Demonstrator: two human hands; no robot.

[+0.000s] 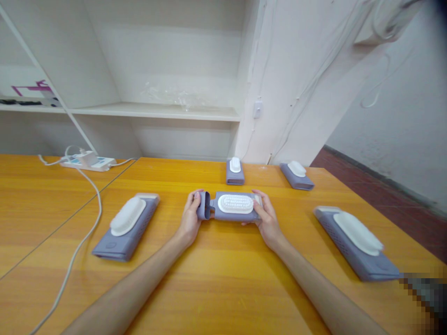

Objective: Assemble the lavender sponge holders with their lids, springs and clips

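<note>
Between my hands, just above the table, is a flat grey-purple case point(218, 215) lying crosswise. A white oval brush point(235, 204) with short bumps or bristles sits on its upper face. My left hand point(190, 216) grips a hollow grey-purple end cap point(206, 205) at the left end. A gap shows between this cap and the case body, bridged by a narrower part. My right hand point(268, 217) clasps the body's right end, thumb on top by the brush and fingers around the far side and underneath. A pale, see-through piece is partly visible under that hand.
Similar cases with white brushes lie at left point(127, 228), right point(359, 244), back centre point(235, 171) and back right point(296, 175). A white power strip point(89, 160) stands at the back left; its cable point(99, 200) runs forward. White shelving point(157, 111) backs the table.
</note>
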